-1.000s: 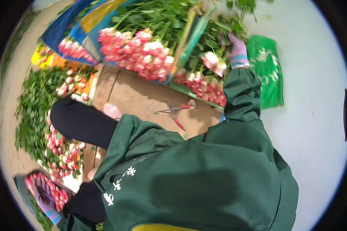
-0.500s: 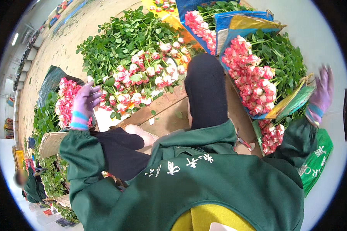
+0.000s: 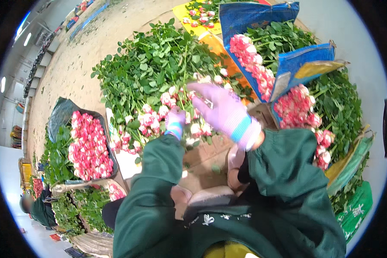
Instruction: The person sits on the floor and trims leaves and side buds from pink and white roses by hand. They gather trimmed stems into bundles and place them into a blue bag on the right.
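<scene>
A loose heap of pink-and-white roses [image 3: 149, 120] with long leafy stems lies before me on a wooden surface. My left hand [image 3: 175, 118], in a purple glove with a blue-striped cuff, is down among the flower heads. Its fingers look drawn together; whatever they hold is hidden. To its right, my right hand [image 3: 221, 107], gloved the same way, hovers over the heap's near right part. Its fingers are apart and slightly blurred, with nothing seen in them.
A dark-lined container of packed roses [image 3: 90, 148] stands left. On the right are blue wrappers [image 3: 307, 64] around rose bunches [image 3: 294, 107] and a green bag [image 3: 356, 210]. A yellow sheet with more roses lies beyond. Another person [image 3: 43, 208] is far left.
Both hands have come inward from wide apart at the far left and right to the loose roses in the middle. The view has shifted, and my knee no longer covers the heap's right side.
</scene>
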{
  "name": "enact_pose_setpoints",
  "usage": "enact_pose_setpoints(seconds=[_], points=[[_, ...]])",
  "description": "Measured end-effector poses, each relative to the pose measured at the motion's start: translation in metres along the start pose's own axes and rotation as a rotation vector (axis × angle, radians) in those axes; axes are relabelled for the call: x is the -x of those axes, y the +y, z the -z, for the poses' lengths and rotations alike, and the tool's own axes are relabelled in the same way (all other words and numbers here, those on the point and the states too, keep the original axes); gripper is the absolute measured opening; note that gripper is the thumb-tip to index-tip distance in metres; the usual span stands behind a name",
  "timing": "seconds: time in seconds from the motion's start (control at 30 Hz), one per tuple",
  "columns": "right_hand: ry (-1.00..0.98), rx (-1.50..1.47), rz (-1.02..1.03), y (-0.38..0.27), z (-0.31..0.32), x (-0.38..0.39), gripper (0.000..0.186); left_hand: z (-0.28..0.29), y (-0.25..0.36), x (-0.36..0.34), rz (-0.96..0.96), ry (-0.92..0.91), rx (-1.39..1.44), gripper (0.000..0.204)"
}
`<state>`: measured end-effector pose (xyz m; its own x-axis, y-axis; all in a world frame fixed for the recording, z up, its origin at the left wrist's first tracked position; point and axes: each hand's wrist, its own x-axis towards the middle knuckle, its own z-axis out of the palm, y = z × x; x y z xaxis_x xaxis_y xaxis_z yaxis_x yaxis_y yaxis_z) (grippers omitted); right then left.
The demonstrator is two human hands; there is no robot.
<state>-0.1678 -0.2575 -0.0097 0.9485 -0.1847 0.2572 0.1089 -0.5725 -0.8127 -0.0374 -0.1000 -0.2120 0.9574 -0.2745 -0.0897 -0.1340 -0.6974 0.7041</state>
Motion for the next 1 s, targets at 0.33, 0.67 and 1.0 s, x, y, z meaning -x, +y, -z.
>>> enact_pose_setpoints(seconds=[0.33,0.67,1.0], points=[[-0.024,-0.009,-0.061,0.008,-0.003,-0.018,0.031,-0.047,-0.015,-0.058,0.161,-0.152,-0.342,0.040],[0.045,-0.003,-0.070,0.004,0.005,-0.020,0.034,0.117,0.060,-0.062,0.417,-0.581,0.900,0.022],[0.060,-0.131,-0.164,-0.002,0.010,-0.025,0.035,0.179,0.064,-0.034,0.309,-0.744,1.438,0.031]])
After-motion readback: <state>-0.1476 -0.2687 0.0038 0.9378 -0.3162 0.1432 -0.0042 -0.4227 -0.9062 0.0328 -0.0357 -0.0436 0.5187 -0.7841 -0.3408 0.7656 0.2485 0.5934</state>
